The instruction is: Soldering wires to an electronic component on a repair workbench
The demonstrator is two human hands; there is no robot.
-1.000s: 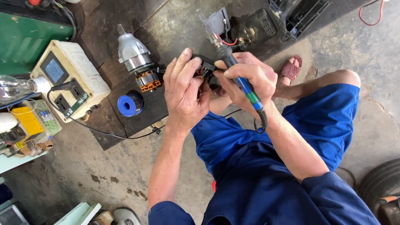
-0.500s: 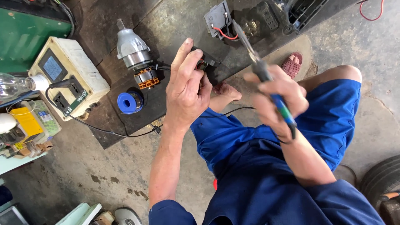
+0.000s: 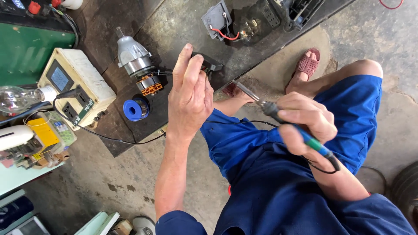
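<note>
The soldering iron (image 3: pixel 278 114) lies in the right hand (image 3: pixel 307 124), its long axis slanting from the blue-green handle at lower right up to the metal tip at upper left, and the tip points toward the small black part (image 3: pixel 208 63) without touching it. The right fingers are pressed around the handle in a pen-like grip; the left hand (image 3: pixel 189 93) has its fingers pinching the black part just above the dark worktop (image 3: pixel 183 26). One iron, one black part, one blue solder spool (image 3: pixel 136 109) left of the part, one motor armature (image 3: pixel 139 65) (grey, with copper windings) also left of it, one cream meter box (image 3: pixel 76 87) farther left, one clear bulb (image 3: pixel 17 98) beside that box, and one black housing with red wires (image 3: pixel 217 21) beyond the part. Against the frame half a second ago, the iron has dropped lower and drawn away from the part, and the right hand has come down with it over the blue trousers; a second ago tip and part were together.
</note>
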